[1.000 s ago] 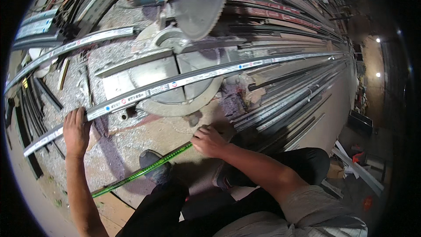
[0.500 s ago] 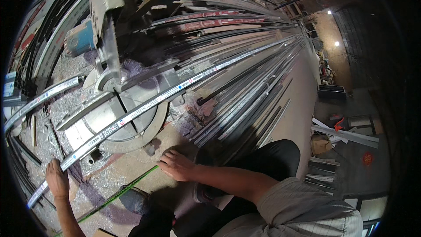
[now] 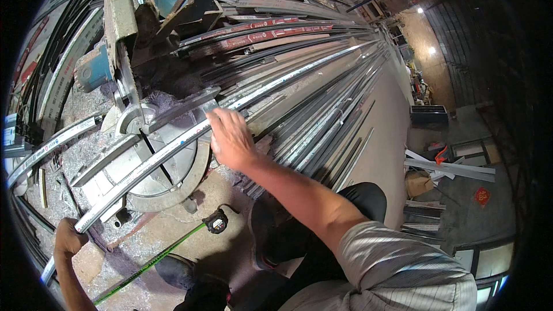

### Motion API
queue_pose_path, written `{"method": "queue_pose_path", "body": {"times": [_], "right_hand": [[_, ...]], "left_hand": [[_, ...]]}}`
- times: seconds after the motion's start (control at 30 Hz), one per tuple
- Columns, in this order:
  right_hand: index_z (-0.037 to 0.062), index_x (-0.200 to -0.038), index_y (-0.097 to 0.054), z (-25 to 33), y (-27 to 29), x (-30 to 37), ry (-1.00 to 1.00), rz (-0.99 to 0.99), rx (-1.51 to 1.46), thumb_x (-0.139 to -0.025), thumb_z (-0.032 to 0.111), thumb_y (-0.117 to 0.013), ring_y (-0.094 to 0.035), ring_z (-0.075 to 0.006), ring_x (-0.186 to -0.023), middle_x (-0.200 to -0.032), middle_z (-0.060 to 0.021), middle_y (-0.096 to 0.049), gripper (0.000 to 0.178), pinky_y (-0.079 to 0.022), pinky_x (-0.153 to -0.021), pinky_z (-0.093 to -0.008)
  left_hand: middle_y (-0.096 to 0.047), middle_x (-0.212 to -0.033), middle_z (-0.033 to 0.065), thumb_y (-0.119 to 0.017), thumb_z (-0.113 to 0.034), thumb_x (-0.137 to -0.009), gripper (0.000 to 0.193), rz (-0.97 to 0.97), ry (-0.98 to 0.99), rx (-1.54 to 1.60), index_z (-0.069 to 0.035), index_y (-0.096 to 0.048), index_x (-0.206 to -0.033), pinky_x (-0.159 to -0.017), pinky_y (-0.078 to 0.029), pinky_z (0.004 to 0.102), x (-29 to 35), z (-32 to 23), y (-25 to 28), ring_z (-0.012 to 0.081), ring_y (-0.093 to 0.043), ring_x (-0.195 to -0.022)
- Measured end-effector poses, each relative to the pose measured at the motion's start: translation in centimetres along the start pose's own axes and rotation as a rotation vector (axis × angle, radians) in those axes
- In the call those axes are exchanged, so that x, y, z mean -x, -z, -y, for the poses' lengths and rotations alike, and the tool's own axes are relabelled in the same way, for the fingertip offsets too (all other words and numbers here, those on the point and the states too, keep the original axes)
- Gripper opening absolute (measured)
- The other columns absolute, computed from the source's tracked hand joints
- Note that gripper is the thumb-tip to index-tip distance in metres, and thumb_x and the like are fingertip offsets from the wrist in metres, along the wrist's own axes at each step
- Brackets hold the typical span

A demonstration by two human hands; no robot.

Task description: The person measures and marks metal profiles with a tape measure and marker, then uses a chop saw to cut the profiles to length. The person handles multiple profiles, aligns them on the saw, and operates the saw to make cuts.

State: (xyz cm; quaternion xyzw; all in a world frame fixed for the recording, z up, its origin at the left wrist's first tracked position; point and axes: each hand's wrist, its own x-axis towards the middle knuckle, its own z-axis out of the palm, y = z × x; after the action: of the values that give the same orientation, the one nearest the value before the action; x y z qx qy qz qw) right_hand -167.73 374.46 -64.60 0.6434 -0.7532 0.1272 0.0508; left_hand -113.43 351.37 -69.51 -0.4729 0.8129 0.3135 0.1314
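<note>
A long silvery metal profile (image 3: 135, 177) with a printed film strip lies slantwise over the round base of a mitre saw (image 3: 164, 187). Near its lower left end, my left hand (image 3: 70, 237) is closed around it. Farther along, just right of the saw base, my right hand (image 3: 230, 141) grips the same profile from above, its fingertips partly hidden behind it. The saw's raised blade and guard (image 3: 122, 17) stand beyond the profile, which does not touch the blade. A black tape measure (image 3: 216, 222) rests on the floor below my right forearm, its green blade (image 3: 147, 266) drawn out to the lower left.
Several long metal profiles (image 3: 314, 132) lie bundled to the right, and more (image 3: 253, 34) are stacked behind the saw. Another film-covered profile (image 3: 55, 141) lies left of the base. My shoes (image 3: 175, 270) are close to the tape blade. A cardboard box (image 3: 419, 183) stands far right.
My right hand has left the tape measure on the floor and moved up and away onto the profile. The profile has rolled, and its printed face shows less. My left hand stays near its end.
</note>
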Motion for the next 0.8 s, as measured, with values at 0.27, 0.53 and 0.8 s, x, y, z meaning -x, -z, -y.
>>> {"method": "queue_pose_path", "body": {"times": [0.27, 0.53, 0.8], "right_hand": [[0.0016, -0.138, -0.065, -5.8, -4.4, -1.3, 0.058, 0.264, 0.108, -0.086, 0.008, -0.071, -0.055, -0.039, -0.133, -0.139, -0.0188, -0.061, 0.052, -0.04, -0.12, -0.0496], [0.0054, -0.144, -0.061, -6.2, -3.1, -2.4, 0.134, 0.389, 0.026, -0.1, 0.015, -0.066, -0.052, -0.0408, -0.142, -0.148, -0.0204, -0.061, 0.046, -0.04, -0.121, -0.0538], [0.0027, -0.146, -0.057, -4.2, -2.5, -2.2, 0.126, 0.412, -0.019, -0.099, 0.01, -0.075, -0.053, -0.0436, -0.136, -0.146, -0.0207, -0.058, 0.051, -0.043, -0.115, -0.0522]], "left_hand": [[-0.066, -0.079, 0.0327, -0.074, -0.018, -0.062, 0.025, -0.065, -0.059, -0.086, 0.003, -0.071, -0.075, -0.075, -0.055, 0.054, 0.9, 0.0, -0.5, 0.0527, -0.068, -0.082], [-0.077, -0.095, 0.0232, -0.079, -0.031, -0.074, 0.033, -0.004, 0.073, -0.238, -0.009, -0.081, -0.098, -0.086, -0.059, 0.054, 2.5, -2.2, 0.9, 0.0443, -0.074, -0.092], [-0.075, -0.098, 0.0166, -0.083, -0.04, -0.083, 0.042, -0.16, -0.028, -0.196, -0.008, -0.065, -0.104, -0.082, -0.058, 0.053, 4.3, -3.5, 1.1, 0.0408, -0.073, -0.094]]}}
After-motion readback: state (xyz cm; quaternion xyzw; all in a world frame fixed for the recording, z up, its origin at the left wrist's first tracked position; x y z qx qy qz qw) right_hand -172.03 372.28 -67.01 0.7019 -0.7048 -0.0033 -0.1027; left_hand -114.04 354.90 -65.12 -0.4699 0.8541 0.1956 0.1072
